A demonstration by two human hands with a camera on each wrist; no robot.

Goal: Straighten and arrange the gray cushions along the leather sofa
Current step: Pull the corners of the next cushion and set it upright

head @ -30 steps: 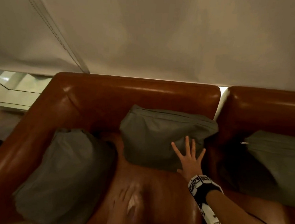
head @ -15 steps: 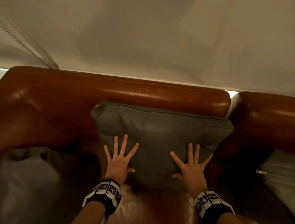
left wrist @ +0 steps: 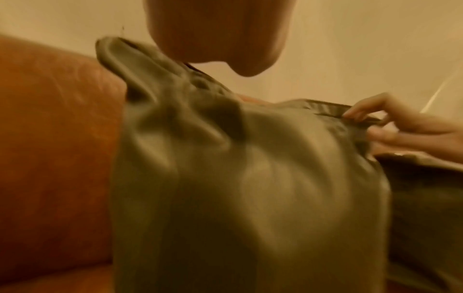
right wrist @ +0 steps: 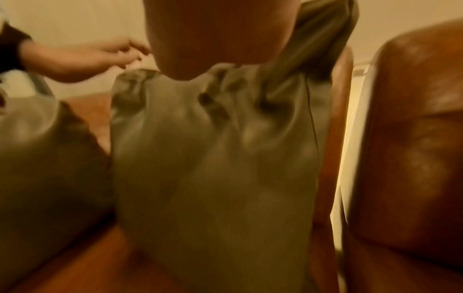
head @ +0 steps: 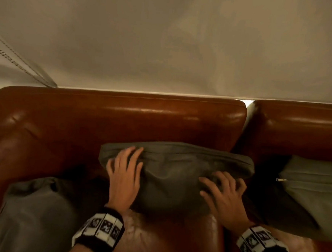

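Note:
The middle gray cushion (head: 173, 176) leans on the brown leather sofa's backrest (head: 122, 118), its top sunk and creased. My left hand (head: 126, 158) lies on its upper left part with the fingers curled onto the top seam. My right hand (head: 222, 186) digs curled fingers into its right side. In the left wrist view this cushion (left wrist: 250, 198) is bunched, and the right hand (left wrist: 375, 123) pinches the top seam. In the right wrist view the fabric (right wrist: 213, 158) gathers under the palm, and the left hand (right wrist: 120, 53) shows beyond it.
Another gray cushion (head: 35, 215) lies slumped on the seat at the left. A third gray cushion (head: 310, 193), with a zipper pull (head: 281, 180), sits on the adjoining sofa section (head: 300, 126) at the right. A narrow lit gap (head: 249, 106) parts the two backrests. A pale wall (head: 167, 46) rises behind.
Both hands went from flat, spread fingers on the cushion's front to curled fingers gripping it higher up. The cushion's top has sunk lower and creased.

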